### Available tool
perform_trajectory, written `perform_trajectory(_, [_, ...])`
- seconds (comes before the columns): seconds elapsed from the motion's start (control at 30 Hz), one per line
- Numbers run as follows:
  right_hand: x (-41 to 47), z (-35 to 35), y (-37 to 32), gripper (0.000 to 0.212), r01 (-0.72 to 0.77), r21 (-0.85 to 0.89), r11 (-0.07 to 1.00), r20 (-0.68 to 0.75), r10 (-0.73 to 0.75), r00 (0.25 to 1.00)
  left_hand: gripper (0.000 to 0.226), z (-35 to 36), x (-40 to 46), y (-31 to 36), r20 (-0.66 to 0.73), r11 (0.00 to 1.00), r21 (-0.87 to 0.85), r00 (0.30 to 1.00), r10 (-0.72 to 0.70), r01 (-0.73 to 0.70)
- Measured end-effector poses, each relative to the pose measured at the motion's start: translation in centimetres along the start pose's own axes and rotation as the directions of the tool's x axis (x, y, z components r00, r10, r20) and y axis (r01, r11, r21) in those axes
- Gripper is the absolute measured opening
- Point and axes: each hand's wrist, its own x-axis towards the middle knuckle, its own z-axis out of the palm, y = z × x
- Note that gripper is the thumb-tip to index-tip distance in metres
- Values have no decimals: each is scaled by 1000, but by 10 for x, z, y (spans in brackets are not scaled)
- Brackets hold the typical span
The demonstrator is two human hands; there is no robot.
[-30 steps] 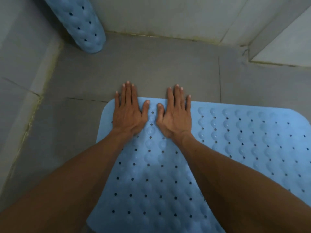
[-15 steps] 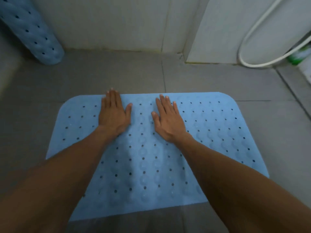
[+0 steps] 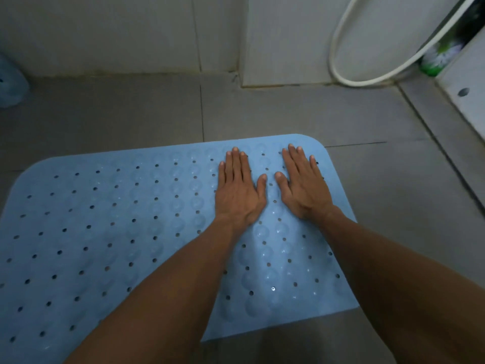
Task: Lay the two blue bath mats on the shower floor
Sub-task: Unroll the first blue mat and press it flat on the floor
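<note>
- While both palms press flat with fingers spread, the left hand (image 3: 237,191) and right hand (image 3: 304,189) lie side by side, thumbs nearly touching, gripping nothing.
- Beneath them, a light-blue perforated rubber bath mat (image 3: 126,232) lies flat on the grey tiled shower floor (image 3: 288,114); the hands sit near its far right corner.
- At the far left edge, a second blue mat (image 3: 10,85) stands partly out of frame.
- A white hose (image 3: 367,81) loops far right.
</note>
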Motion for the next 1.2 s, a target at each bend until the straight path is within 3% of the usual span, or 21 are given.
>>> perform_trajectory(0.17, [3,-1,0,68,-27,11,1000,-37,28,999,74,0,0,1,-26,1000,21,1000,10,-9])
perform_trajectory(0.33, [6,-4,-1,66,-57,-16,998,-15,57,998,77,-2,6,2,50,996,83,999,10,-14])
perform_trajectory(0.53, [3,-10,-6,68,-61,-23,998,-14,60,998,74,-8,5,5,-41,994,101,998,37,-33])
perform_trajectory(0.7, [8,-12,-6,68,-107,-96,990,9,108,994,74,-9,10,7,-10,985,173,1000,5,-3])
perform_trajectory(0.87, [9,-14,-11,68,-108,-150,983,71,119,990,73,-14,9,8,17,988,155,1000,2,-4])
perform_trajectory(1.2, [4,-6,-8,64,-97,-108,989,-11,97,995,71,-8,4,3,43,996,93,999,-2,-2])
